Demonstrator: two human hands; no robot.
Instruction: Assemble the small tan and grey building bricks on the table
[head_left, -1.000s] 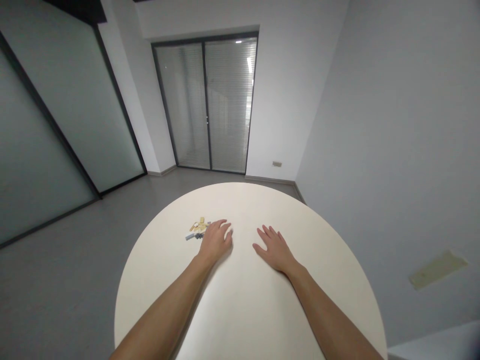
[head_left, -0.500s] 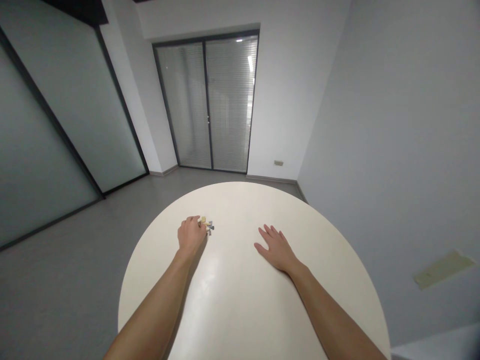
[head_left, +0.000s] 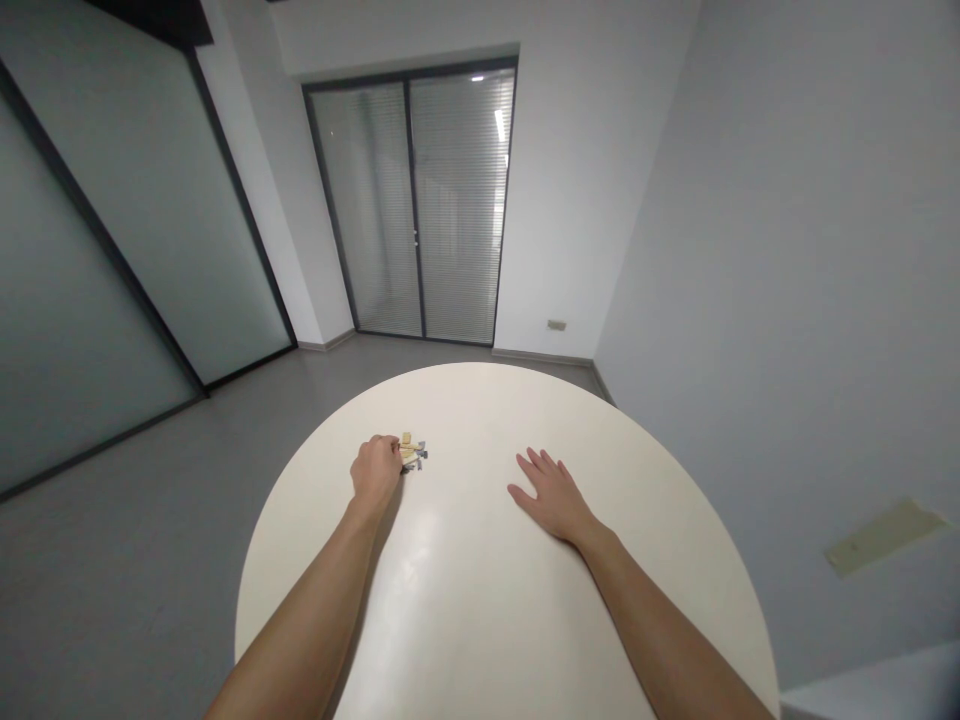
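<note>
A small cluster that looks like a bunch of keys [head_left: 411, 453], with yellowish and grey pieces, lies on the pale round table [head_left: 480, 600], left of its middle. At its left edge is my left hand [head_left: 376, 466], with fingers curled in and the fingertips close against the pieces. What the fingertips grip, if anything, is hidden. My right hand [head_left: 553, 496] rests palm down on the tabletop, fingers spread and holding nothing. A stretch of bare table separates it from the cluster.
Past the far edge of the table is a dark-framed glass door [head_left: 416, 210] with blinds. Frosted glass panels [head_left: 172, 200] stand on the left. A grey wall [head_left: 787, 300] runs close along the right, with a yellowish patch [head_left: 885, 537] low on it.
My left hand has shifted slightly left, uncovering more of the cluster, which stays in about the same place. My right hand has not visibly moved.
</note>
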